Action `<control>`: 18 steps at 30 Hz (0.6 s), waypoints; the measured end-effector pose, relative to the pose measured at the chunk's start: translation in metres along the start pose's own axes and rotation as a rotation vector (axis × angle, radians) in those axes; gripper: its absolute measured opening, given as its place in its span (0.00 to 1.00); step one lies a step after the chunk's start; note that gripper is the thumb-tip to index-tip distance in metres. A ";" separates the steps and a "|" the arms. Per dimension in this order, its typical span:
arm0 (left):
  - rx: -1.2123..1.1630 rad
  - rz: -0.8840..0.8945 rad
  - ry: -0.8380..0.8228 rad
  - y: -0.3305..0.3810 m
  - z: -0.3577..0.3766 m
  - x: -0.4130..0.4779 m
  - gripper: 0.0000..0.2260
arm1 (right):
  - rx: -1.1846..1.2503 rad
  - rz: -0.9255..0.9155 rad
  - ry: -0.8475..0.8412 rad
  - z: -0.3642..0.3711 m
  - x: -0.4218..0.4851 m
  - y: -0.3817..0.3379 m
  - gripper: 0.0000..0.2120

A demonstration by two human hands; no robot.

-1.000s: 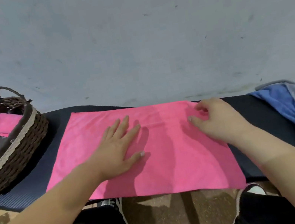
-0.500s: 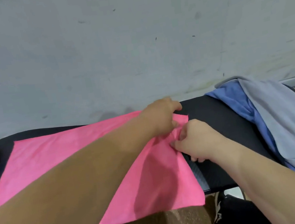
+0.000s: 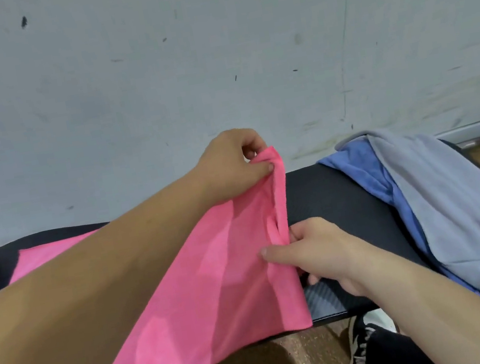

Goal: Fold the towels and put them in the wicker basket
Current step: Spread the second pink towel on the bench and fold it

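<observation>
Two pinches hold the pink towel (image 3: 217, 281) by its right edge: the left hand (image 3: 230, 167) clamps the far corner and lifts it off the surface, while the right hand (image 3: 316, 248) grips the same edge nearer the body, thumb on top and fingers tucked beneath. The rest of the towel lies spread leftward on the black padded bench (image 3: 329, 192), its near edge hanging past the front lip. That overhang is the likely trouble: a hard pull could drag the whole cloth to the floor (image 3: 294, 363). Uneven hand heights could skew the fold, and the left forearm crossing the cloth may rumple it. A blue towel (image 3: 367, 170) and a grey towel (image 3: 456, 193) are heaped at the bench's right end, below a scuffed pale wall (image 3: 212, 59).
</observation>
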State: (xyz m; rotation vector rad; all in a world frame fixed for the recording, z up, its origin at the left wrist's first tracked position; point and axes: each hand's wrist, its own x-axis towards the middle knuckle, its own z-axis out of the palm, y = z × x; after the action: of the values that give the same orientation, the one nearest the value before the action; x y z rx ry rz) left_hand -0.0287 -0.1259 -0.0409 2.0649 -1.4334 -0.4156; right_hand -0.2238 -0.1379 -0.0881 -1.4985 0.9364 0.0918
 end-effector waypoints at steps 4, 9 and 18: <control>0.096 -0.053 0.073 0.003 0.008 0.005 0.06 | 0.191 0.067 -0.134 -0.024 -0.017 -0.009 0.13; 0.157 -0.063 0.029 0.011 0.033 0.019 0.08 | 0.186 0.066 -0.036 -0.047 -0.022 0.002 0.13; 0.316 -0.046 -0.151 -0.013 0.071 -0.031 0.29 | -0.512 0.059 0.233 -0.052 -0.014 0.020 0.15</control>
State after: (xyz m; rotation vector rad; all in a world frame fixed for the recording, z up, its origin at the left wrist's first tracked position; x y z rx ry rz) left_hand -0.0701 -0.1141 -0.1061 2.3622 -1.6301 -0.3913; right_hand -0.2693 -0.1727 -0.0862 -1.9837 1.2047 0.2155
